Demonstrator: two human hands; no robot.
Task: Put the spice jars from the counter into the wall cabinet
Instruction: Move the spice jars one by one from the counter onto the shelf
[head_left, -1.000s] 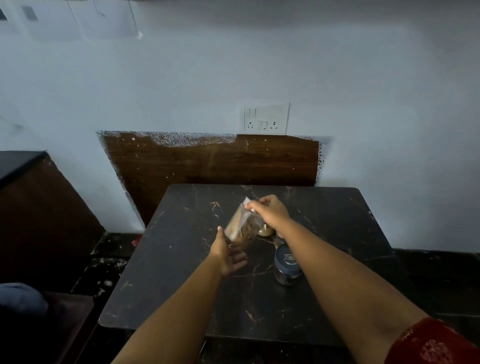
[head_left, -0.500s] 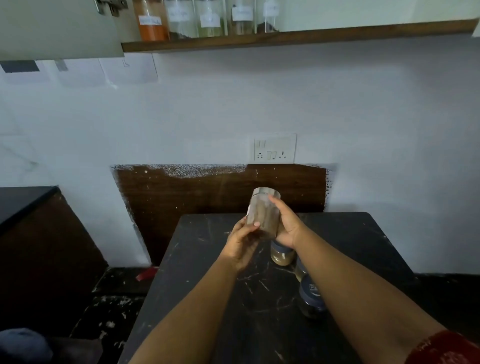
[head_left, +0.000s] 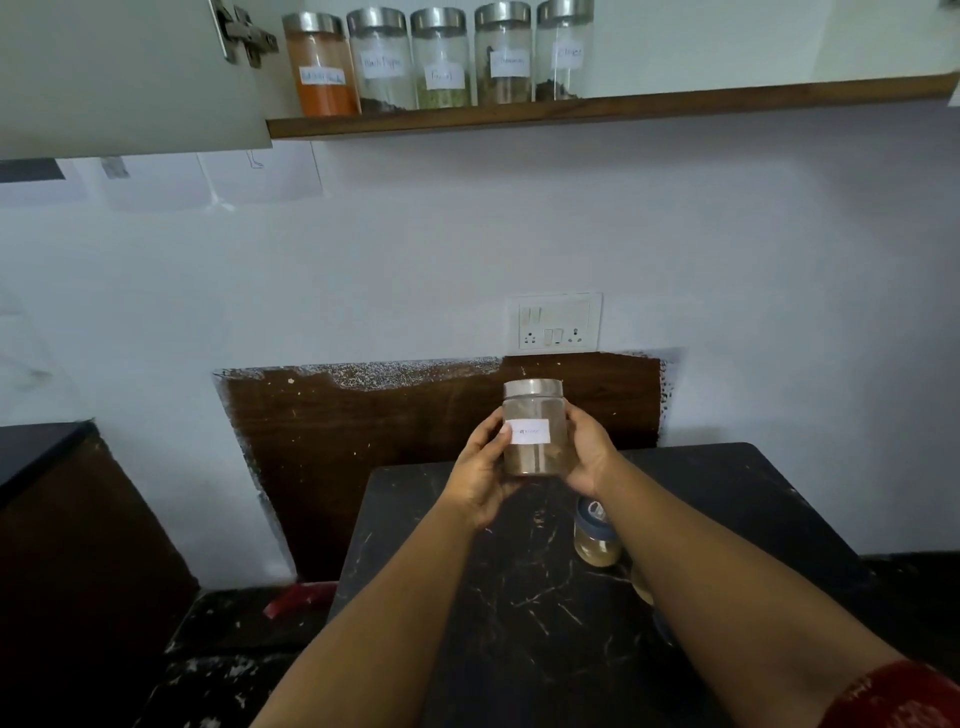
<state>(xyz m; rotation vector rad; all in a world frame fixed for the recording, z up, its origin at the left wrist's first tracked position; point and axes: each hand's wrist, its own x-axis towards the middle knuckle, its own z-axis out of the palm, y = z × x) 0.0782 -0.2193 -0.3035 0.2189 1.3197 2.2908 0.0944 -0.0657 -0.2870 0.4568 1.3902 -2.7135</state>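
Note:
A clear spice jar (head_left: 534, 427) with a steel lid, a white label and brown powder stands upright in the air above the black counter (head_left: 524, 613). My left hand (head_left: 480, 470) grips its left side and my right hand (head_left: 589, 451) its right side. On the counter below my right forearm stands a blue-lidded jar (head_left: 597, 532) of tan powder; another jar (head_left: 641, 584) is mostly hidden behind the arm. Up in the wall cabinet, several labelled steel-lidded jars (head_left: 441, 57) stand in a row on the shelf (head_left: 675, 104).
The cabinet door (head_left: 124, 78) hangs open at the upper left with its hinge showing. A switch and socket plate (head_left: 558, 322) sits on the wall above a brown wooden backboard (head_left: 395, 415). A dark low cabinet (head_left: 62, 519) stands at the left.
The jar went from tilted low over the counter to upright and higher, now gripped by both hands. My view has tipped upward, bringing the cabinet shelf and its jars into sight.

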